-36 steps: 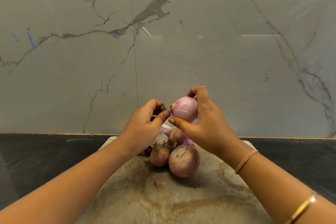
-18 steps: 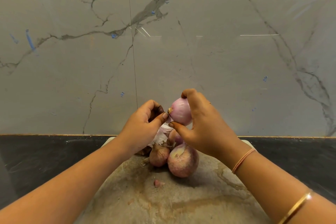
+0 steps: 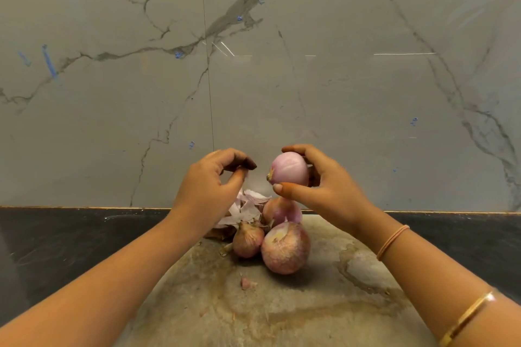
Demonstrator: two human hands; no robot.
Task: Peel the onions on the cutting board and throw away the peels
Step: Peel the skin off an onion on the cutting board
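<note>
- Left hand (image 3: pixel 208 186): now drawn clear of the root end it was picking at half a second ago. Its fingertips are curled to the thumb (a pinched scrap of skin cannot be told).
- Right hand (image 3: pixel 324 191): cups the peeled onion (image 3: pixel 289 169) above the cutting board (image 3: pixel 282 313).
- Judgement: this onion looks finished. Three unpeeled onions (image 3: pixel 284 251) and the loose peels (image 3: pixel 248 205) remain.

Dim, warm light comes from above. Thin white glare streaks cross the glossy grey veined marble wall (image 3: pixel 338 87). The peeled pale-pink onion (image 3: pixel 289 169) in the right hand (image 3: pixel 329 191) shows a soft sheen. Faint shadow sits under the unpeeled onions (image 3: pixel 284 251) on the stained stone cutting board (image 3: pixel 282 313). The near forearms look stretched.
</note>
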